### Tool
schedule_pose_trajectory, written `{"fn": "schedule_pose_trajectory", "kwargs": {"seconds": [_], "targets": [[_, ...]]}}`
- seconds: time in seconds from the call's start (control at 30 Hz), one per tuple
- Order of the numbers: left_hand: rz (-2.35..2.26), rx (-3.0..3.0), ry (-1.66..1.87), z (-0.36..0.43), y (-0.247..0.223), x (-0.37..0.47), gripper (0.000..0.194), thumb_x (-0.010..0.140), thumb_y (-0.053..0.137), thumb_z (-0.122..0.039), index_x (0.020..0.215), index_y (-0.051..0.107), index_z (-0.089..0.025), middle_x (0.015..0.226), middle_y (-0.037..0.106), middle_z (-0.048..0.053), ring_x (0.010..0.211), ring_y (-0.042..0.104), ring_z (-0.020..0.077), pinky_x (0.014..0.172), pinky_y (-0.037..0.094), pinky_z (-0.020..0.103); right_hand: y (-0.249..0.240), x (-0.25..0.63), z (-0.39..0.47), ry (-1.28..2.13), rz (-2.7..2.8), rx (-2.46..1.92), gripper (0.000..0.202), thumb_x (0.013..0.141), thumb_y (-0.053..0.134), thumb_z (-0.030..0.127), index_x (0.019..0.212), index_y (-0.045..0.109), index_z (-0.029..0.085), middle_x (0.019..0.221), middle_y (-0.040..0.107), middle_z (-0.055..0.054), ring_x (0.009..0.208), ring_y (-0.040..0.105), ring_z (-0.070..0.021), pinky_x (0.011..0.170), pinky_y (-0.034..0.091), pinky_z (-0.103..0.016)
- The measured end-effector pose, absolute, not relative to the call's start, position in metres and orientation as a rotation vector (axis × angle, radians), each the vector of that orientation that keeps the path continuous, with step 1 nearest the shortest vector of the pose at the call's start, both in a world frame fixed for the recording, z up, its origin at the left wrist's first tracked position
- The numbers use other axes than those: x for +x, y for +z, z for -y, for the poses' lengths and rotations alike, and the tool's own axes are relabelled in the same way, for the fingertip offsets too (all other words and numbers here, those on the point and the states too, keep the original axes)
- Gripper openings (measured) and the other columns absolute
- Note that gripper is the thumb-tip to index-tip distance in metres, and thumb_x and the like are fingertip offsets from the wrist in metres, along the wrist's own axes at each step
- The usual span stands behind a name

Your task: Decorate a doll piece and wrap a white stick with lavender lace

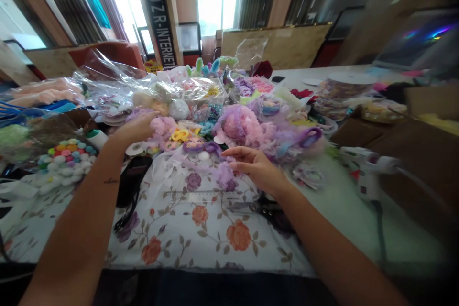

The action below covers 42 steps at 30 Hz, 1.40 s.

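My right hand (251,165) pinches a piece of fluffy lilac trim (224,173) above the floral cloth (201,244). My left hand (138,126) reaches to the left part of the craft pile, beside a fluffy pink bundle (163,126); its fingers are blurred and partly hidden among the materials. Between the hands lie yellow pieces (180,135) and a small doll face with purple hair (193,143). A clear ruler (201,196) rests on the cloth, with scissors (263,209) under my right wrist.
White and coloured pompoms (68,165) lie at the left, near a black phone-like object (134,177). A white glue gun (369,172) with a cord stands at the right by a cardboard box (423,177). Clear plastic bags (118,81) cover the back left.
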<state>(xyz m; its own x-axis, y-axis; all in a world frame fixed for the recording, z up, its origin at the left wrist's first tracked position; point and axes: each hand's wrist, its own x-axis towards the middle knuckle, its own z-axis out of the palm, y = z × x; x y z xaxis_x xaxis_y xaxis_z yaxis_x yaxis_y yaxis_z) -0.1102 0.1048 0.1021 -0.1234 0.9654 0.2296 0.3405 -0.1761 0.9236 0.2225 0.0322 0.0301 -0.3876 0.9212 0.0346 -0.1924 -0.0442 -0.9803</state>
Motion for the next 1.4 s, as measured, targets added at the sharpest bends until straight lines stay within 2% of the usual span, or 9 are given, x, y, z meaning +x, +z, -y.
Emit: {"fn": "schedule_pose_trajectory", "kwargs": {"seconds": [0.23,0.33,0.43,0.6,0.8,0.93,1.1,1.2,1.4], "targets": [[-0.928,1.701,0.666,-0.048,0.062,0.007,0.062,0.074,0.071,-0.029,0.133,0.052,-0.024,0.113,0.065,0.01,0.055,0.057,0.0086,0.044,0.043,0.019,0.03,0.225,-0.033,1.604,1.239,-0.707,0.026,0.064,0.081,0.024,0.089,0.073,0.022,0.101,0.069,-0.002,0.07,0.059,-0.009,0.067,0.051,-0.024],[-0.935,1.72,0.642,-0.039,0.055,0.029,0.047,0.075,0.069,-0.03,0.119,0.063,-0.016,0.076,0.065,0.002,0.05,0.048,0.0066,0.045,0.038,0.018,0.025,0.224,-0.035,1.583,1.194,-0.717,0.025,0.064,0.082,0.026,0.087,0.073,0.022,0.093,0.07,-0.001,0.07,0.061,-0.0107,0.068,0.052,-0.026],[-1.127,1.778,0.769,-0.044,0.057,0.017,0.027,0.079,0.065,-0.033,0.097,0.072,-0.015,0.063,0.06,0.0,0.05,0.045,0.0071,0.045,0.034,0.019,0.021,0.224,-0.039,1.494,1.11,-0.771,0.024,0.061,0.083,0.027,0.082,0.073,0.021,0.079,0.068,0.001,0.065,0.06,-0.0103,0.063,0.05,-0.024],[-1.129,1.653,0.95,-0.052,0.065,-0.012,0.021,0.074,0.072,-0.033,0.086,0.075,-0.016,0.075,0.066,0.003,0.062,0.053,0.0106,0.052,0.039,0.019,0.021,0.221,-0.037,1.384,1.256,-0.926,0.025,0.064,0.08,0.034,0.083,0.072,0.02,0.074,0.063,0.001,0.056,0.051,-0.0085,0.05,0.042,-0.022],[-0.699,1.151,1.242,-0.05,0.072,-0.017,0.02,0.076,0.071,-0.024,0.095,0.072,-0.018,0.07,0.062,0.0,0.065,0.057,0.0097,0.064,0.049,0.02,0.026,0.218,-0.029,1.266,1.579,-1.029,0.029,0.063,0.081,0.038,0.082,0.07,0.018,0.066,0.056,0.003,0.056,0.045,-0.0095,0.051,0.035,-0.023],[-0.684,1.419,1.004,-0.046,0.07,-0.015,0.041,0.079,0.069,-0.029,0.119,0.064,-0.023,0.109,0.068,0.008,0.098,0.064,0.0202,0.082,0.053,0.031,0.023,0.218,-0.03,1.356,1.427,-0.995,0.033,0.076,0.07,0.047,0.067,0.059,0.017,0.049,0.039,0.007,0.044,0.031,-0.0059,0.042,0.021,-0.021],[-1.265,2.083,0.726,-0.05,0.052,-0.004,0.044,0.084,0.056,-0.027,0.128,0.057,-0.019,0.113,0.068,0.011,0.104,0.063,0.0244,0.091,0.049,0.039,0.024,0.219,-0.035,1.602,1.116,-0.812,0.034,0.074,0.071,0.05,0.082,0.068,0.017,0.06,0.056,0.002,0.048,0.05,-0.0092,0.042,0.035,-0.021],[-1.202,2.258,0.587,-0.051,0.035,0.003,0.041,0.087,0.047,-0.021,0.127,0.056,-0.019,0.117,0.067,0.009,0.108,0.061,0.0225,0.094,0.046,0.036,0.028,0.221,-0.037,1.673,1.012,-0.695,0.033,0.076,0.068,0.05,0.084,0.072,0.018,0.064,0.063,0.0,0.053,0.056,-0.0112,0.048,0.044,-0.022],[-1.163,2.259,0.47,-0.045,0.033,0.0,0.032,0.09,0.044,-0.038,0.102,0.065,-0.017,0.085,0.066,0.004,0.077,0.059,0.0177,0.071,0.047,0.028,0.035,0.233,-0.04,1.573,0.9,-0.589,0.02,0.085,0.063,0.04,0.077,0.069,0.023,0.066,0.063,0.002,0.061,0.06,-0.0112,0.058,0.05,-0.023]]}}
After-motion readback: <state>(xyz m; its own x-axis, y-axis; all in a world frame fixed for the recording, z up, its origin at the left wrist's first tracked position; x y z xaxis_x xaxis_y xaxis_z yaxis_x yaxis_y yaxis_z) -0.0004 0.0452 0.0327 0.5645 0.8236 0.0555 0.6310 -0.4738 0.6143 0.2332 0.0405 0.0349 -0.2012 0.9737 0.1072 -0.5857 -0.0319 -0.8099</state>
